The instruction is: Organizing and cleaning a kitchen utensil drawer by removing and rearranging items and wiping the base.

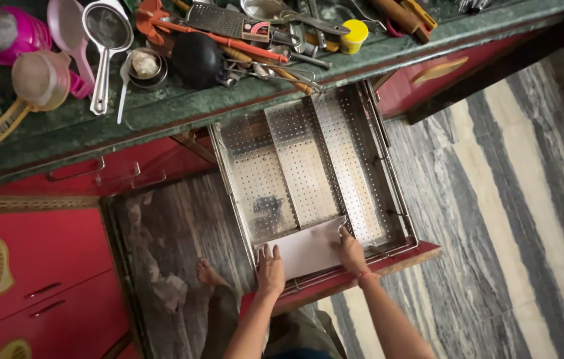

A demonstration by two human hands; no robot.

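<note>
Pulled-out perforated steel drawer tray [335, 143] with three lengthwise compartments, below a green stone bench [162, 110] crowded with strainers, a grater and ladles. A white sheet [308, 249] lies at the tray's near end, across the left and middle compartments. The left hand [270, 269] rests flat, fingers spread, on its near-left corner; the right hand [350, 251] presses its right edge, grip loose, pinning it flat like a liner.

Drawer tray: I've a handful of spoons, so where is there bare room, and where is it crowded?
The perforated tray is bare in all three compartments beyond the white sheet that both hands press at its near end. The green counter behind is crowded with utensils; only its front edge is free.
</note>
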